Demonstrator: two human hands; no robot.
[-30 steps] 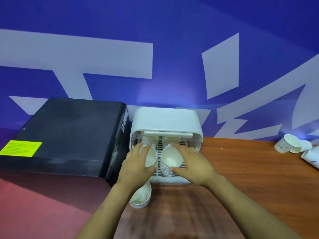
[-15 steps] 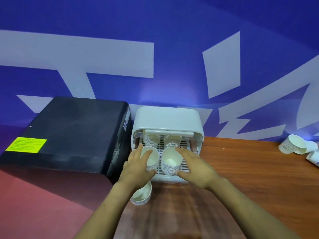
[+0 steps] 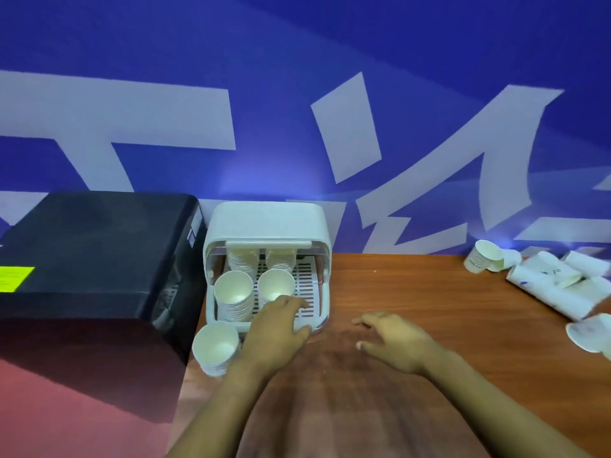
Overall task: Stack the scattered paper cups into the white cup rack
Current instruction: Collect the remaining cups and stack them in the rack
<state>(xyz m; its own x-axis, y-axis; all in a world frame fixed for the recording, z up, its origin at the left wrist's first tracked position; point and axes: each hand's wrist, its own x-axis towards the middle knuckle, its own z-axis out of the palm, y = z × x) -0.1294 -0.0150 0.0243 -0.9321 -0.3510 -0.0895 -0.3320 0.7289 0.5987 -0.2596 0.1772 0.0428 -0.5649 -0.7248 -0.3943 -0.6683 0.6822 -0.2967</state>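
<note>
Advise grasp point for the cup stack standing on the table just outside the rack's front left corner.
Grip the cup stack around its side wall just under the top rim, coming from above and front-right. It stands upright, mouth open; the black box crowds its left, the white cup rack sits behind. The left hand is nearest.

Blue wall (image 3: 297, 44) w/ pale lettering, wood table (image 3: 429, 309), black box (image 3: 92, 252).

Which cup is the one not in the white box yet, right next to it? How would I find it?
Find the white cup rack beside the big black box. Just in front of its left corner, on the table, stands a short stack of cups, left of the left hand. Unlike the stacks inside the rack, it sits outside.
</note>
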